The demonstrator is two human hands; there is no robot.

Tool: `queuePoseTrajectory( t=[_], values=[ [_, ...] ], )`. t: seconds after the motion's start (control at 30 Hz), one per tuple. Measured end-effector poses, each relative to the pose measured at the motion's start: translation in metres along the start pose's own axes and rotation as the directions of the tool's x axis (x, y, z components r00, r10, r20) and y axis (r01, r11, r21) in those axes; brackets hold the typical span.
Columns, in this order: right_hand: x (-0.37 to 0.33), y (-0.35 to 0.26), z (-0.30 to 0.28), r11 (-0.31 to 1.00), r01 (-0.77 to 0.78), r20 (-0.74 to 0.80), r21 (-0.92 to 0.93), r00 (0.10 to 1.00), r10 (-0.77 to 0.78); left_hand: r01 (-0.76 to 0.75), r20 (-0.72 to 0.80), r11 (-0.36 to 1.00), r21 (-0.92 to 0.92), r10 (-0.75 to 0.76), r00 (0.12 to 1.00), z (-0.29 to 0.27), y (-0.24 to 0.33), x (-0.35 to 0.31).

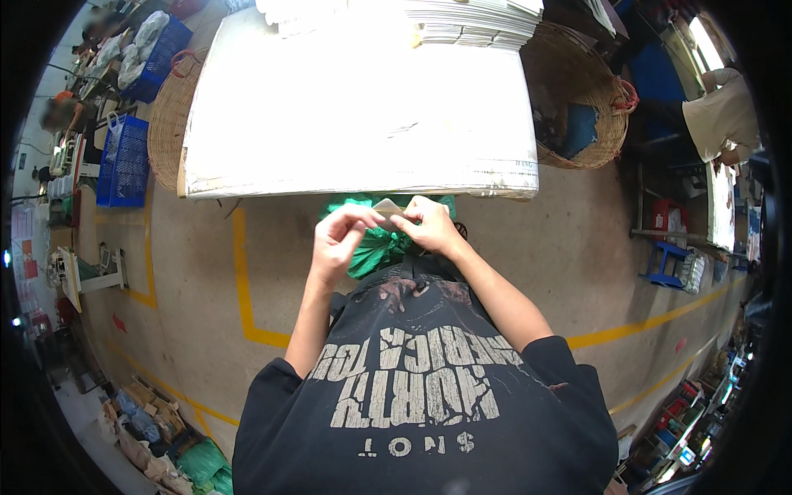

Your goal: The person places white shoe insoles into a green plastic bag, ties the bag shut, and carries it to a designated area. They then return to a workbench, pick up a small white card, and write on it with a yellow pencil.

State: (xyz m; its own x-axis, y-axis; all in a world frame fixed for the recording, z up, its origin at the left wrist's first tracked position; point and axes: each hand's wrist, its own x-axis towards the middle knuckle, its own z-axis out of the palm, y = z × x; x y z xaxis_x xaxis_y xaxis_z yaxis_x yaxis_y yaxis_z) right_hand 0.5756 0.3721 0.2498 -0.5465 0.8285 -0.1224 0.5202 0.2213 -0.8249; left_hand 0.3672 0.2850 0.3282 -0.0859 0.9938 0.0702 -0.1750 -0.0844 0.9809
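Observation:
In front of my chest, close to the near edge of a white-topped table (355, 115), both hands are raised and almost meeting. My right hand (431, 226) pinches a small flat pale piece (386, 205) with a pointed upper corner; what it is made of is too small to tell. My left hand (337, 241) is closed, its curled fingertips at the left side of that piece. The lower part of the piece is hidden by the fingers. Behind and below my hands a bunched green plastic bag (375, 257) shows against my dark shirt.
A stack of white sheets (474, 29) lies at the table's far side. Wicker baskets flank it: one at left (167, 136), another at right (606, 124) with dark and blue scraps. Blue plastic crates (124, 165) stand farther left. At far right is another person (722, 115).

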Motion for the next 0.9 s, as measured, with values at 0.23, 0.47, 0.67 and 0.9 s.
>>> queuePoseTrajectory(
  t=[0.23,0.47,0.67,0.9],
  values=[
    [0.001,-0.018,0.005,0.995,-0.031,-0.150,0.096,0.988,0.045,0.338,-0.073,0.940,0.047,-0.335,0.940,0.026,0.000,0.003],
    [-0.003,-0.022,0.010,0.983,0.075,-0.109,0.165,0.992,-0.058,0.588,-0.107,0.780,0.213,-0.580,0.808,0.003,-0.040,0.012],
    [-0.014,0.015,0.006,0.381,-0.223,0.155,0.897,0.967,0.202,0.502,-0.274,0.862,-0.068,-0.500,0.821,-0.019,-0.070,0.006],
    [-0.016,0.066,-0.006,0.792,-0.307,0.082,0.527,0.946,0.313,0.440,-0.352,0.897,-0.039,-0.425,0.834,-0.024,-0.049,-0.006]
  ],
)
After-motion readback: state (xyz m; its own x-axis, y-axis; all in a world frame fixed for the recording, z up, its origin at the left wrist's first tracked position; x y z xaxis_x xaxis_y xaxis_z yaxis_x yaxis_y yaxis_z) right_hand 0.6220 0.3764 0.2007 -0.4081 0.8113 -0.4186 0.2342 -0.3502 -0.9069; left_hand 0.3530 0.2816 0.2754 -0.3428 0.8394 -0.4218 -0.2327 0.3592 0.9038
